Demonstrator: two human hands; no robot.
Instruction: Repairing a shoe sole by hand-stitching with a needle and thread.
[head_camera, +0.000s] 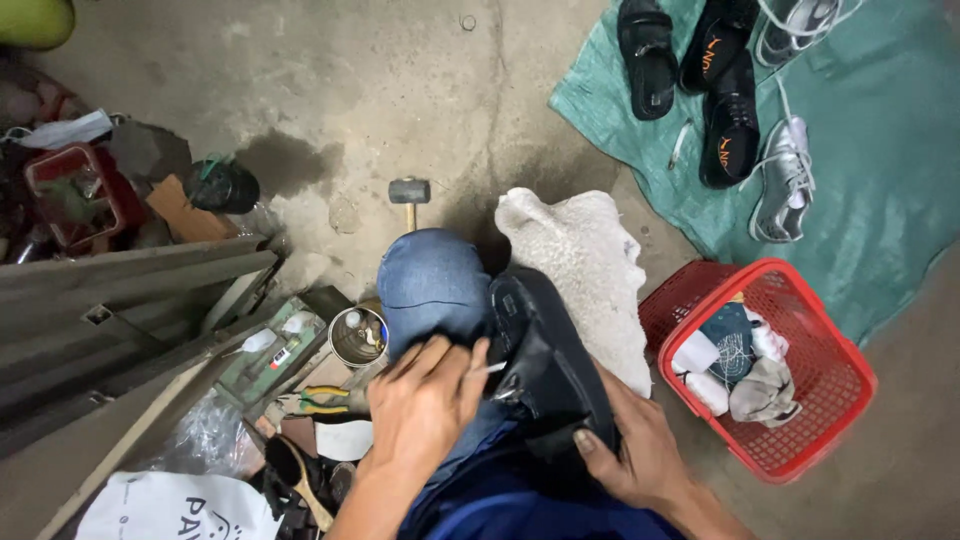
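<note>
- Head view: right hand (640, 455) grips the heel of a black shoe (545, 365) lying on the lap, fingers curled under, thumb on top.
- Left hand (425, 395) pinches a thin white tool (494, 369) against the shoe's side, beside the denim knee (430, 280).
- Red basket (835, 385) sits farther right.

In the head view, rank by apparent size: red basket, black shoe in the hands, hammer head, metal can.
1. red basket
2. black shoe, though nearer the camera
3. metal can
4. hammer head, farther off, so unsure against the can
</note>
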